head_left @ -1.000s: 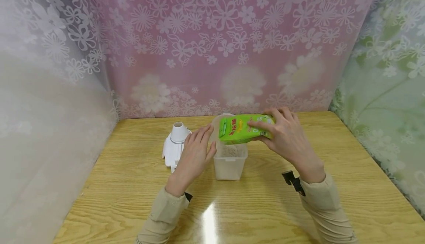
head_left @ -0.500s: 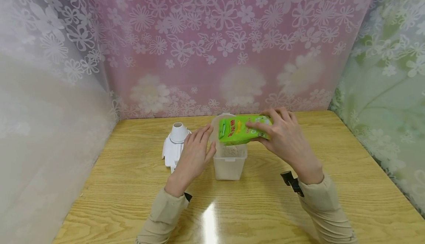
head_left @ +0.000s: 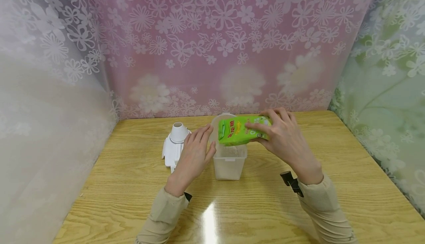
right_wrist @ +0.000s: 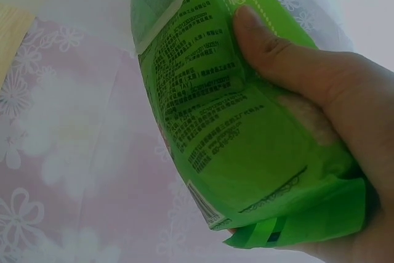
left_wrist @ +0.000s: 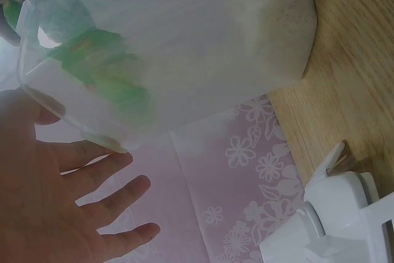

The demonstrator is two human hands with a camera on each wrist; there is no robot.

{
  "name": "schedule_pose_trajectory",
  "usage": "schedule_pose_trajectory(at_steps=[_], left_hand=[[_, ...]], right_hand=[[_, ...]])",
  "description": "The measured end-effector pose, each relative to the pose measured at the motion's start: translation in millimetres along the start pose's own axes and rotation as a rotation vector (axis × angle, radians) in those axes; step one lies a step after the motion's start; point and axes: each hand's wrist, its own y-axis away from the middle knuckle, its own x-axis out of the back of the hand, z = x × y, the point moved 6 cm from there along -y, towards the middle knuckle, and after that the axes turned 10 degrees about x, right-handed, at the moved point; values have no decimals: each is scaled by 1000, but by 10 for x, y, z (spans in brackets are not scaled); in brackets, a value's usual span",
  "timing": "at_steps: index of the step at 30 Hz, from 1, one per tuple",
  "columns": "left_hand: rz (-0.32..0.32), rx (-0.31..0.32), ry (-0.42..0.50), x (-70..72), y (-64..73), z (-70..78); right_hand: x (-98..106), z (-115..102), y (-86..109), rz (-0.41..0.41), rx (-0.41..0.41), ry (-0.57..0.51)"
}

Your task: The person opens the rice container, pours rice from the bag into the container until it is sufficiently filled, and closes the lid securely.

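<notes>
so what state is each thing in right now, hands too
Translucent rectangular plastic container: upright, no lid on, partly filled with pale grainy contents
Green printed plastic packet: tilted over the container's mouth; cannot tell whether its end is open
White plastic piece with cone-shaped spout: off the container, resting on the wood-grain table
Left hand: fingers spread, at the container's rim
Right hand: gripping the packet

Green printed bag (head_left: pixel 237 130): slightly further left at the centre of the head view, its near lower edge a touch lower.
Right hand (head_left: pixel 287 140): gripping the bag, shifted slightly left with it, right of centre.
Black wrist mount (head_left: pixel 290 182): slightly further left too, at lower right of centre.
</notes>
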Motion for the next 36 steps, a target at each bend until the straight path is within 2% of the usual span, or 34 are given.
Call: schedule_pose_trajectory(at_steps=[7,20,36], left_hand=[[-8,5,-1,0,7,0],[17,-15,2,10,3,3],[-2,-1,2,-7,3,-8]], right_hand=[[-7,-16,-4,4,6,-5],[-4,-25,-6,23,20,-8],[4,-41,-6,33,35,-24]])
